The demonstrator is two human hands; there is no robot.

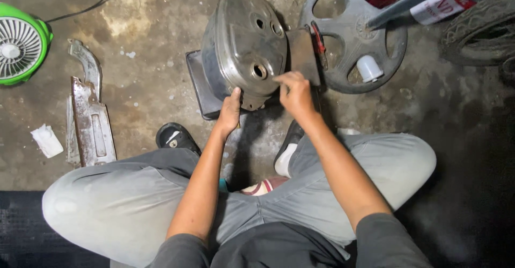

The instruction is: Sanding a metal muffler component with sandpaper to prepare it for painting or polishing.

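Stained concrete floor [150, 101]; left hand [230, 109] is gripping the metal cover [244, 42] bottom edge, steadying it upright, right hand [295, 93] is pinching its side, fingers closed.

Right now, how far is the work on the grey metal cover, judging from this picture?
Done: the metal cover is already off any machine and stands on a dark tray on the concrete floor; a rusty bracket lies apart at the left. In hand: the left hand steadies its lower edge while the right hand pinches its right side. Left: I cannot tell; no tool is visible near the hands.
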